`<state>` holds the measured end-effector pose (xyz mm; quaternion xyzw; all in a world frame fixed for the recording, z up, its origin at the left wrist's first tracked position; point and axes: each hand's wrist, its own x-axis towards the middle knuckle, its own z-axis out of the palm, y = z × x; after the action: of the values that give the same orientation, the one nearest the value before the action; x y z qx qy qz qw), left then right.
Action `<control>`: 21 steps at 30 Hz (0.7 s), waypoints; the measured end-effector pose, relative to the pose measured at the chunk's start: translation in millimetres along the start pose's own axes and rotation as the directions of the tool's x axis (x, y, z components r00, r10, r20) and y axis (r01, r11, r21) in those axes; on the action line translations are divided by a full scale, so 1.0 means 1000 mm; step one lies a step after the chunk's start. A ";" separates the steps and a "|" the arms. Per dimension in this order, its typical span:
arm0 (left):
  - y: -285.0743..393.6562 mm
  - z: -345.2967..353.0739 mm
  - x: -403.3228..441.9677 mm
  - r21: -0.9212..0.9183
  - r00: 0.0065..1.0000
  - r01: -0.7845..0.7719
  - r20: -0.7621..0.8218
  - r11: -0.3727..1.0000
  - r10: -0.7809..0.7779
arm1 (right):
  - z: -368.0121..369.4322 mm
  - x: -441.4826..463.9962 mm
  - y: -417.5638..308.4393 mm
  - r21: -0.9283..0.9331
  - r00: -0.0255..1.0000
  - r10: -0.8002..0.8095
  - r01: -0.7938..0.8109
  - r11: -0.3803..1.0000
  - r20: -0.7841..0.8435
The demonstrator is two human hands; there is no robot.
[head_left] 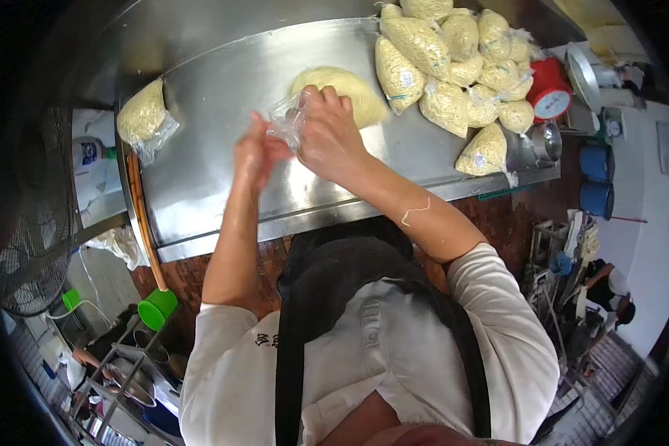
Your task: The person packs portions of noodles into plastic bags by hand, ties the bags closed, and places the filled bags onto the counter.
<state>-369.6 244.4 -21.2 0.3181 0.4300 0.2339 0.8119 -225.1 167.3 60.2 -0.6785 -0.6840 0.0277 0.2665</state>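
Over the metal table [201, 126], my right hand [328, 135] is closed on the gathered clear plastic neck [286, 123] of a bag of pale noodles [349, 93]. The bag lies on its side beyond my knuckles and looks smeared by motion. Just left of the plastic is my left hand [259, 149], blurred, with its fingers partly spread near the neck; whether it touches the plastic is unclear. A thin pale strand clings to my right forearm.
Several filled noodle bags [416, 44] are heaped at the back right, beside a red scale [550, 89]. Another bag [143, 115] lies at the left edge, above wooden sticks [143, 215]. A green container [157, 308] stands below. People are at both lower sides.
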 end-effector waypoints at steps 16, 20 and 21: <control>-0.090 0.033 0.008 -0.415 0.944 0.308 0.242 0.856 -0.223 | 0.072 -0.101 0.057 0.498 0.976 -0.070 -0.044 0.866 0.207; -0.128 -0.004 0.024 -0.352 0.960 0.275 0.050 0.895 -0.275 | 0.081 -0.144 0.088 0.754 0.791 0.315 -0.603 0.260 0.525; -0.134 -0.009 0.018 -0.054 0.987 0.159 0.017 0.986 -0.159 | 0.079 -0.149 0.089 0.648 0.580 0.378 -0.758 -0.074 0.721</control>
<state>-353.7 167.1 -131.3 0.2618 0.4423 0.1780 0.8391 -184.9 59.4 -92.0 -0.5799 -0.1870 0.6474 0.4579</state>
